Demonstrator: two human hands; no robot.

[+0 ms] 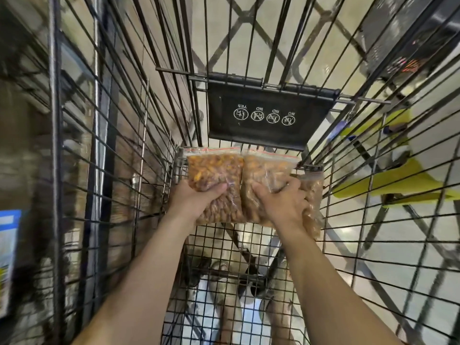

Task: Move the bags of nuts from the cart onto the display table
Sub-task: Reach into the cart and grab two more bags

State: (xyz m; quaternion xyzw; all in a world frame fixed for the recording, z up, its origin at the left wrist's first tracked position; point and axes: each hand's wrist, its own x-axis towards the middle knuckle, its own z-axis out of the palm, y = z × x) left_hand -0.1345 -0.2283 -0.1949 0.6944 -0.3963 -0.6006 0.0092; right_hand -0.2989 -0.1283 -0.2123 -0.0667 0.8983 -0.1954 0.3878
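Wire cart (219, 247), left hand (196, 197) gripped left bag (214, 168) at its lower half, right hand (283, 202) clutched right bag (266, 168) likewise, bags side by side at far end, third bag (315, 195) against right wall.

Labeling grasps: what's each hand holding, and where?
Left hand grips the left bag of nuts by its lower half, thumb on front. Right hand grips the right bag the same way; third bag beside it, hold unclear.
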